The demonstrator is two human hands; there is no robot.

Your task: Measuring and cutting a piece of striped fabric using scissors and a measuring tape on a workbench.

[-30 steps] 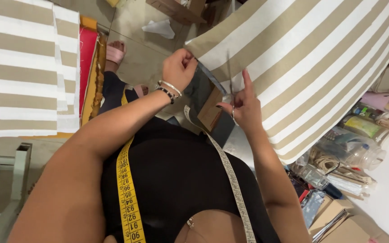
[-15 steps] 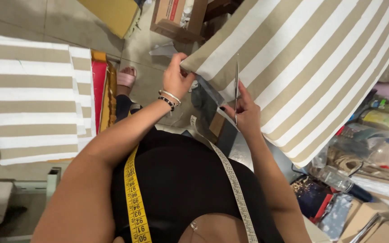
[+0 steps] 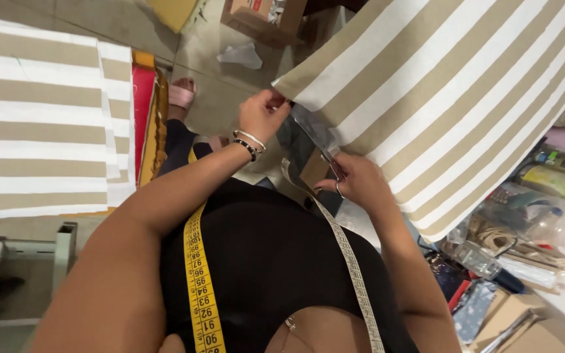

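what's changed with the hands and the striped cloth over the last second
The right hand has drawn back along the striped cloth edge toward the body, scissors now showing beneath. The left hand still pinches the cloth's corner. The tape measure stays around the neck.

two hands (image 3: 264, 116), one pair of scissors (image 3: 322, 145), two striped fabric pieces (image 3: 452, 98), one yellow measuring tape (image 3: 199, 281), two bracelets (image 3: 248, 142)
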